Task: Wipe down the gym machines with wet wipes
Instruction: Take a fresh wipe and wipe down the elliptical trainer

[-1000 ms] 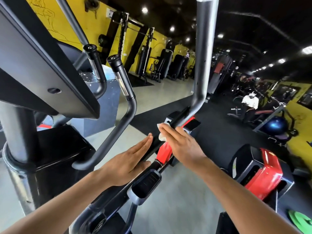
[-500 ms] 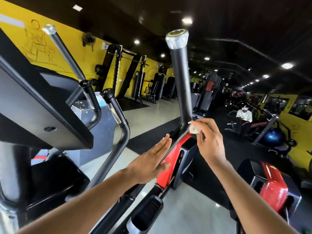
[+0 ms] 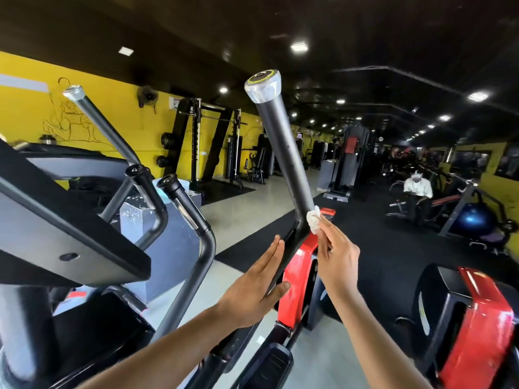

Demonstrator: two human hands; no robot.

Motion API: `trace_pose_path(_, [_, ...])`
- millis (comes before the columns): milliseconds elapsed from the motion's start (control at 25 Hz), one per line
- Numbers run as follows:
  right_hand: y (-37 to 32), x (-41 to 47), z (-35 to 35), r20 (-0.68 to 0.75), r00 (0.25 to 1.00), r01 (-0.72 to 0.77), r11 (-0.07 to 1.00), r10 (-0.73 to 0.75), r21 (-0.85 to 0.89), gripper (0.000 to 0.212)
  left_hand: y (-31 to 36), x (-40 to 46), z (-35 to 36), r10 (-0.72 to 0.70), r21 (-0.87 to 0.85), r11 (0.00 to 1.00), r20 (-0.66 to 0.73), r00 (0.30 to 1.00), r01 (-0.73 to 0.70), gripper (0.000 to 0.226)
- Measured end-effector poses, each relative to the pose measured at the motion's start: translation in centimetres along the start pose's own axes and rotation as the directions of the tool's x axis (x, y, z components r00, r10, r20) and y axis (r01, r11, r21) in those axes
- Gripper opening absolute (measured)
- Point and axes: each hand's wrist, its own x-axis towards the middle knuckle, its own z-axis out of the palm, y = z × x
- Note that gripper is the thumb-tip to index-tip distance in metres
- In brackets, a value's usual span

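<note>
I stand at a black elliptical machine. Its right moving handle bar rises to a silver cap near the top of the frame and bends at the bottom. My right hand pinches a crumpled white wet wipe and presses it against the bar at the bend. My left hand, fingers straight, lies flat against the lower part of the same bar, next to the machine's red cover.
The machine's console panel and two short fixed handles fill the left. A second red and black machine stands at the right. A person sits further back among other machines. Grey floor lies below.
My right hand with the wipe has slid up the bar from its lower red section to the bend. My view has tilted upward, bringing the bar's capped top into sight.
</note>
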Motion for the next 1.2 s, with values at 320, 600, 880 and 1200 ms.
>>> trace_pose_path(320, [-1.9,4.4,0.9,-0.124,0.977,0.176,0.984,-0.174,0.009,0.019,-0.3,0.1,0.2,0.011,-0.056,0.998,-0.016,1.0,-0.012,0.075])
trace_pose_path(600, [0.3,2.8,0.5,0.02,0.963,0.271,0.962,-0.27,-0.028,0.015,-0.3,0.0,0.1,-0.01,-0.024,1.0,0.005,1.0,0.011,0.079])
trace_pose_path(880, [-1.0,3.3,0.3,0.02,0.969,0.245,0.969,-0.245,-0.029,0.013,-0.3,0.1,0.1,-0.019,-0.019,1.0,0.018,1.0,0.02,0.081])
trace_pose_path(1200, [-8.7,10.5,0.0,-0.118,0.855,0.512,0.859,-0.506,0.026,0.008,0.1,0.2,-0.3,-0.021,-0.044,0.999,0.023,1.0,0.022,0.083])
